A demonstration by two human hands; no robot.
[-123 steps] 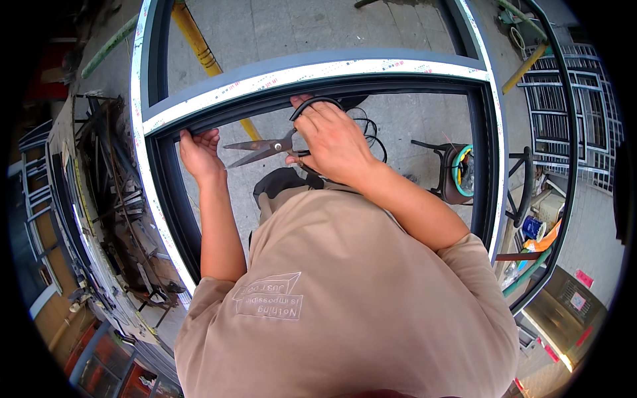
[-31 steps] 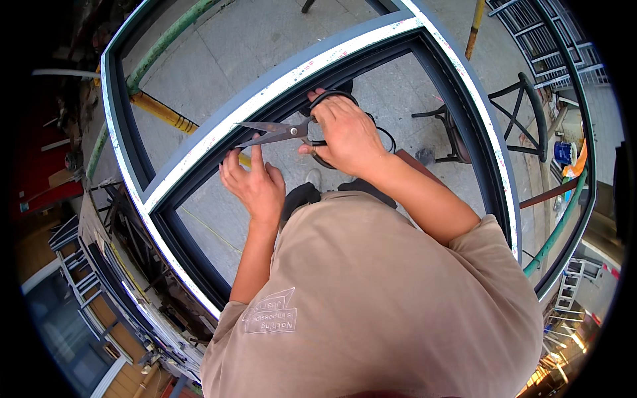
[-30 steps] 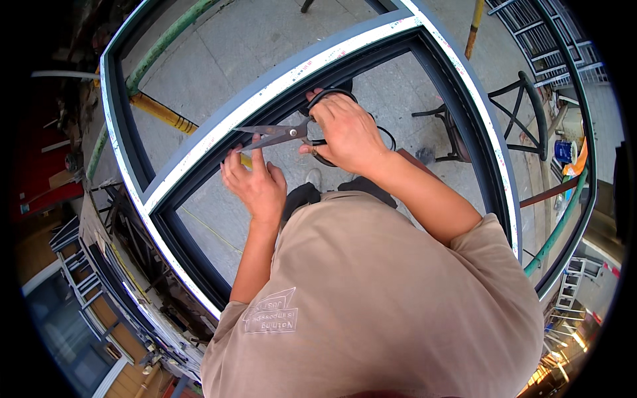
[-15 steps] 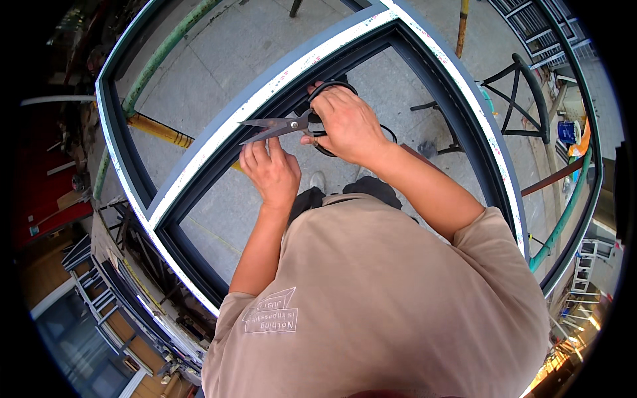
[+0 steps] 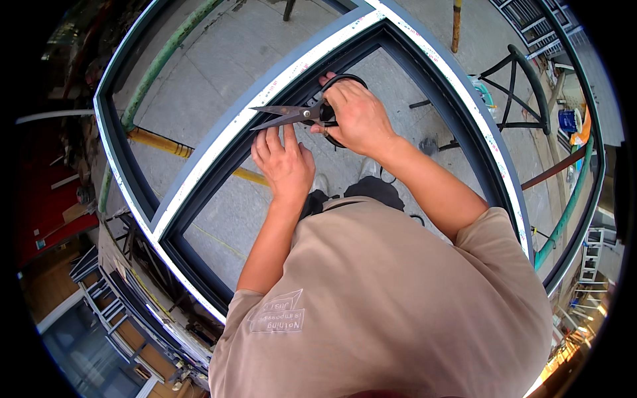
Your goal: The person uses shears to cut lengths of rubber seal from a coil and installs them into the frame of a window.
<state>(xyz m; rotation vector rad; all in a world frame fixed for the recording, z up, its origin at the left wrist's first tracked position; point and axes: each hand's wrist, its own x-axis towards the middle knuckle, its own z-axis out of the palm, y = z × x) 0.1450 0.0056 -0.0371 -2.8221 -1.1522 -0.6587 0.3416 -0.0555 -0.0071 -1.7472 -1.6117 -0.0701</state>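
Observation:
A pair of dark scissors with black handles [image 5: 284, 115] is in my right hand [image 5: 361, 118], fingers and thumb through the handle loops. Its blades stand apart and point left, over the inner edge of a large dark window frame with white film on its face [image 5: 272, 87]. Just below the blades, my left hand [image 5: 285, 162] has its fingers stretched up and slightly apart against the frame's black inner channel [image 5: 211, 166]. The fingertips are partly hidden near the lower blade, and whether they touch a strip there I cannot tell.
Green and yellow pipes [image 5: 162, 63] pass below the frame on the left. Through the right opening shows a black metal stand [image 5: 511, 89]. A blue bucket [image 5: 568, 121] is at the far right. Stacked metal profiles [image 5: 142, 292] are at the lower left.
Both hands and the scissors have shifted a little to the right and upward along the frame's inner edge. The scissor blades remain apart.

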